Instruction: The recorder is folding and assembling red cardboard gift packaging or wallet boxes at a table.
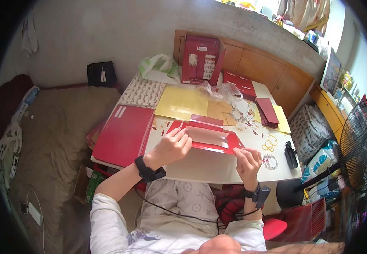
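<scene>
A glossy red folded card (214,148) with a pale inner panel is held over the near part of the white table. My left hand (176,144) is closed in a pinch at its left end, where a small pale strip shows at the fingertips. At the card's right corner, the thumb and fingers of my right hand (248,161) grip the edge. Just beyond the card lies a dark red flap or strip (206,120); whether it is joined to the card I cannot tell. A ring of small tags (270,162) rests beside my right hand.
Large dark red sheets (122,133) are stacked at the table's left. Behind are a yellow sheet (181,103), patterned sheets (143,91) and a red display box (202,59). Yellow rubber bands (270,144) and a black tool (290,155) lie rightward. A black fan (363,146) stands beside the table.
</scene>
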Action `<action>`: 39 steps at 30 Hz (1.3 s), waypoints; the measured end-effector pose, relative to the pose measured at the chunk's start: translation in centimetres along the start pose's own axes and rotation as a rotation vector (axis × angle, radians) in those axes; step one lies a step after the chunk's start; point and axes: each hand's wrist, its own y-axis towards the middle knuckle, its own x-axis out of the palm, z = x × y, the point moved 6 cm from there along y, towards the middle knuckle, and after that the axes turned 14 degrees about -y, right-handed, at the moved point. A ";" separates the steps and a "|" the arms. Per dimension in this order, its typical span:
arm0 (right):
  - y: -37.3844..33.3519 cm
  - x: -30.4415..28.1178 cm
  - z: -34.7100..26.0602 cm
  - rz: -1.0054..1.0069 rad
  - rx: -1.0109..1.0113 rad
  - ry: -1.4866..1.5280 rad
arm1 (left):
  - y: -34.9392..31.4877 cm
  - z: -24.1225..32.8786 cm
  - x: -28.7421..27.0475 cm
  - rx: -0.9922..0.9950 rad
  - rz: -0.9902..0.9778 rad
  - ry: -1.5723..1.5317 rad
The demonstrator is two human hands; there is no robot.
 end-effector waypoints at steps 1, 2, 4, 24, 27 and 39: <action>0.1 0.0 0.0 0.003 -0.001 0.002 | 0.0 -0.1 0.0 -0.008 -0.010 -0.002; 0.2 0.0 -0.1 0.007 -0.002 0.003 | 0.0 -0.1 -0.1 -0.006 -0.011 0.001; 0.4 0.0 -0.1 0.012 0.005 0.003 | 0.0 -0.3 0.0 -0.002 -0.042 0.000; -0.3 1.1 0.6 0.009 0.062 0.025 | -1.0 -2.3 -1.3 -0.089 -0.031 -0.047; -0.2 1.2 0.6 -0.015 0.063 0.041 | -1.5 -2.2 -0.7 -0.098 -0.037 -0.044; 3.2 4.0 -7.7 -0.128 -0.204 -0.001 | 0.2 0.3 0.4 -0.033 -0.034 -0.092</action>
